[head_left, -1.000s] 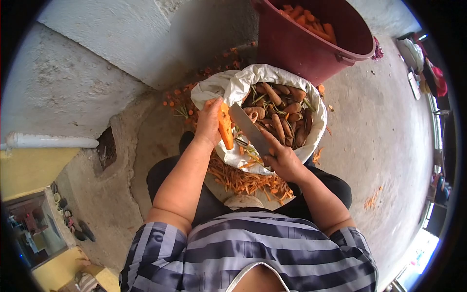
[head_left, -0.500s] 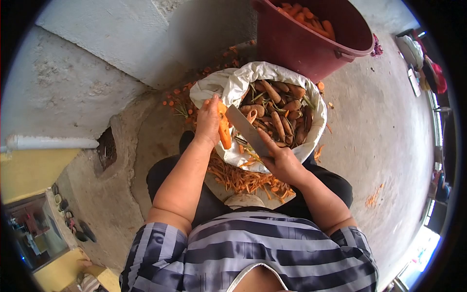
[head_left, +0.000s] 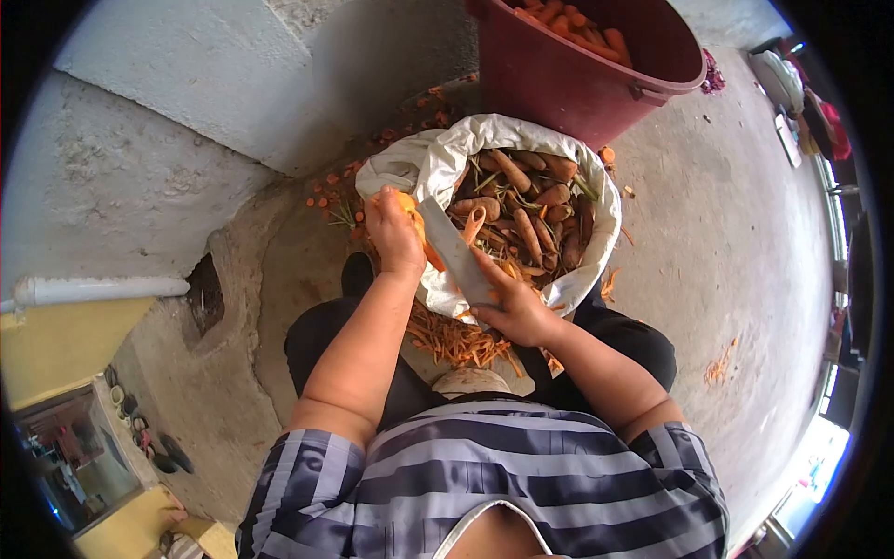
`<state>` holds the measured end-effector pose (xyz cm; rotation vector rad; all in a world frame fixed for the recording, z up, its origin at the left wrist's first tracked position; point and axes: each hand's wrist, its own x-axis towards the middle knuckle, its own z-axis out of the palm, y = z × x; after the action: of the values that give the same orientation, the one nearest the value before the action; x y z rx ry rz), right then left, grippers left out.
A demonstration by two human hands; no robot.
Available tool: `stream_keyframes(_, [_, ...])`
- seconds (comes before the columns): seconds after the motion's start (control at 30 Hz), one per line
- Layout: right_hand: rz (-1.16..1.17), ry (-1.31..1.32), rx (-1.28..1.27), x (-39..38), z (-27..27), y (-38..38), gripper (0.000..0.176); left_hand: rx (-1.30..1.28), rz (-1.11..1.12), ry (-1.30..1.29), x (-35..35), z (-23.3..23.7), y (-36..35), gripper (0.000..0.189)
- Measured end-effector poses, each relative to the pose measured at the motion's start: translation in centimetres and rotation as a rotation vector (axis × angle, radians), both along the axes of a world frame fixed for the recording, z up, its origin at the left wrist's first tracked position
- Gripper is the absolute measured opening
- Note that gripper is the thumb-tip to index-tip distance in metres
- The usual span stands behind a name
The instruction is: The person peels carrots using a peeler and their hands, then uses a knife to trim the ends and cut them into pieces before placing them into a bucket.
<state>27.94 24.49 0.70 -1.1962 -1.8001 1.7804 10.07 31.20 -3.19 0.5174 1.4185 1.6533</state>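
My left hand is closed round a peeled orange carrot, which shows above and beside the fingers. In my right hand is a broad-bladed knife, gripped with the forefinger stretched along the blade. The blade's far end overlaps the carrot in this view. Both hands are over the near left rim of a white sack with its edge rolled down. Unpeeled brownish carrots and bits of green stem fill it. An orange piece with a looped end lies behind the blade.
Behind the sack stands a dark red tub holding peeled carrots. Peelings are heaped between my legs and the sack. Cut carrot ends litter the floor at left, beside a rough concrete wall.
The knife and my right hand have moved slightly left and nearer my left hand, the blade now covering more of the carrot. My left hand has turned a little round the carrot.
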Motion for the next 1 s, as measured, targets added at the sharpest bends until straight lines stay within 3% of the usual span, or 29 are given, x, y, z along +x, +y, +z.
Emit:
stream_keyframes(0.17, [-0.017,0.117,0.253,0.3,-3.0,0.4,0.074,0.027,0.025,0.17,-0.4,-0.7,0.4,0.027])
stream_keyframes(0.23, [-0.028,0.139,0.125,1.0,-1.3,0.9,0.071,0.039,-0.059,0.206,-0.8,0.5,0.2,0.026])
stream_keyframes(0.33, [-0.017,0.098,-0.026,2.1,0.5,1.5,0.071,-0.189,-0.349,-0.1,-2.5,3.1,0.3,0.026])
stream_keyframes(0.37, [0.013,0.067,0.119,2.3,-0.3,1.4,0.072,-0.225,-0.297,-0.38,-2.7,1.7,0.5,0.024])
stream_keyframes(0.47, [0.028,-0.171,0.126,1.7,-0.4,0.5,0.072,-0.255,-0.158,-0.595,-2.4,-0.5,0.4,0.021])
stream_keyframes(0.67, [0.021,-0.223,0.194,1.1,0.8,-0.1,0.073,-0.096,0.005,-0.434,-1.4,-0.1,0.4,0.018])
stream_keyframes(0.73, [0.011,-0.143,0.111,0.7,-0.1,-0.2,0.073,-0.074,0.035,-0.397,-1.2,-0.1,0.4,0.018])
stream_keyframes(0.9, [-0.032,0.101,0.316,-0.2,-2.6,-0.5,0.072,-0.062,0.073,-0.252,-0.8,0.3,0.5,0.019])
stream_keyframes(0.93, [-0.022,0.081,0.308,-0.2,-2.5,-0.4,0.072,-0.058,0.078,-0.228,-0.7,0.4,0.6,0.018])
stream_keyframes(1.0, [-0.039,0.136,0.027,-0.1,-2.0,-0.3,0.073,-0.051,0.087,-0.18,-0.6,0.6,0.8,0.017])
